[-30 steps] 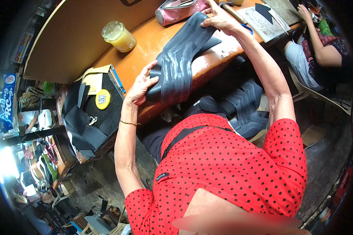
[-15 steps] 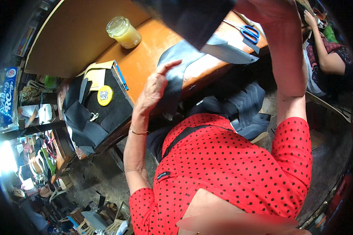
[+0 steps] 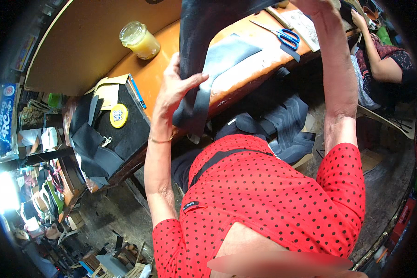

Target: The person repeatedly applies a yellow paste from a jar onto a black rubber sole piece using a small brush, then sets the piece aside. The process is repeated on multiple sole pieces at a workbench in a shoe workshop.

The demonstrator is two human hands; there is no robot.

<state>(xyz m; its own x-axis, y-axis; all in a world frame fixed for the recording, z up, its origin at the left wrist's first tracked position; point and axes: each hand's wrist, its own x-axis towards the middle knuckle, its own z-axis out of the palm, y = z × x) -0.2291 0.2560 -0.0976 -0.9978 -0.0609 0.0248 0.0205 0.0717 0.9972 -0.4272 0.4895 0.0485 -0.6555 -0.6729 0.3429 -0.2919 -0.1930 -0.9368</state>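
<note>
A large curved piece of black sheet material (image 3: 195, 39) is held up over the orange table, its upper edge cut off by the picture's top. My left hand (image 3: 173, 88) is closed on its lower left end, the thumb in front and the fingers at the far side. High up, my right hand (image 3: 308, 5) is at the piece's right end; its fingers are mostly cut off by the frame. Beneath lies another dark sheet piece (image 3: 231, 53), shining in the light. Blue-handled scissors (image 3: 287, 39) rest to the right, next to a small black offcut (image 3: 290, 53).
A glass jar of yellowish stuff (image 3: 141, 41) stands on the orange table (image 3: 164, 60) by a brown board (image 3: 97, 41). At left, a black surface bears a yellow lid (image 3: 118, 116), a blue pen (image 3: 136, 91) and black scraps (image 3: 99, 157). Dark pieces (image 3: 287, 116) lie beyond my lap. Another person (image 3: 387, 65) sits at far right.
The black piece has swung left and now hangs down to my left hand, which has closed on its end. My right hand has moved up and slightly left.
</note>
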